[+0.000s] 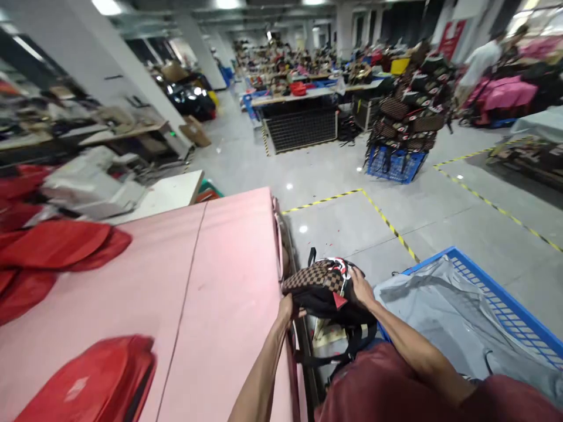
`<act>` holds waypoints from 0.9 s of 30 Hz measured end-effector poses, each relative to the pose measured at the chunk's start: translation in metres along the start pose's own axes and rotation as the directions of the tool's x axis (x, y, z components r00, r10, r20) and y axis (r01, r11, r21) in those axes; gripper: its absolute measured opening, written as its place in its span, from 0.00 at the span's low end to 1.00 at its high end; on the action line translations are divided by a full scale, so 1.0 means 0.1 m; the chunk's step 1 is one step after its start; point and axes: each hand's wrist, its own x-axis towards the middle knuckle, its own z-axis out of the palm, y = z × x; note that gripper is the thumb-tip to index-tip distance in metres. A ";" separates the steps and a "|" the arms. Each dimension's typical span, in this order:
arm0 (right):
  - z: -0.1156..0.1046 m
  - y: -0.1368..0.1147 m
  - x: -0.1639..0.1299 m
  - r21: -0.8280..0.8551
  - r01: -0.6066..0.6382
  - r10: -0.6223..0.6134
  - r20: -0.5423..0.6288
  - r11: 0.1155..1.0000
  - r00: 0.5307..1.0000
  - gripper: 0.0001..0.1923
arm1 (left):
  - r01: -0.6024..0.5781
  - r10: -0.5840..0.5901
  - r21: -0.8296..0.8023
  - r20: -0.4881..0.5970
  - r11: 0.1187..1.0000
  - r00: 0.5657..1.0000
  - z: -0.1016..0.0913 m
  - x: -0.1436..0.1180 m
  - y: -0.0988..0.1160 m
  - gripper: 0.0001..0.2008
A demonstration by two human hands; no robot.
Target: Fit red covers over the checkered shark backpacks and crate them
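A brown checkered backpack with black sides and a red-and-white print is held between my hands, beside the right edge of the pink-covered table. My left hand grips its near left end, close to the table edge. On its right end, my right hand is closed over the printed part. Black straps hang below the bag toward my lap. Part of the backpack's underside is hidden from view.
Red bags lie on the table's left part. A blue crate with a grey liner stands at my right. Further off, a blue crate bears a tall stack of checkered bags. Yellow-black tape marks the floor. A person stands at far right.
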 end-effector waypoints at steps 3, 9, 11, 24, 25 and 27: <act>-0.17 -0.02 -0.03 0.022 -0.004 0.003 0.063 1.000 0.998 0.43 | -0.009 0.011 -0.102 0.018 0.995 1.000 -0.15 -0.08 -0.06 0.13; -0.28 -0.09 -0.40 0.145 0.149 -0.143 -0.048 0.978 0.989 0.40 | -0.281 0.288 -0.183 0.011 0.942 0.958 -0.73 -0.57 -0.30 0.10; -0.19 0.00 -0.54 0.105 0.195 -0.185 -0.097 0.975 0.978 0.40 | -0.315 0.321 -0.154 0.014 0.936 0.947 -0.84 -0.68 -0.56 0.11; -0.46 -0.04 -0.26 -0.200 0.080 -0.095 -0.065 0.976 0.993 0.40 | -0.216 0.219 -0.152 -0.001 0.964 0.976 -0.46 -0.69 -0.92 0.11; -0.45 -0.04 -0.26 -0.176 0.069 -0.091 -0.119 0.982 0.989 0.41 | -0.251 0.256 -0.161 0.009 0.954 0.967 -0.51 -0.70 -0.86 0.11; -0.40 0.02 -0.26 -0.137 0.051 -0.075 -0.175 0.989 0.982 0.43 | -0.316 0.327 -0.162 0.046 0.935 0.944 -0.55 -0.69 -0.78 0.11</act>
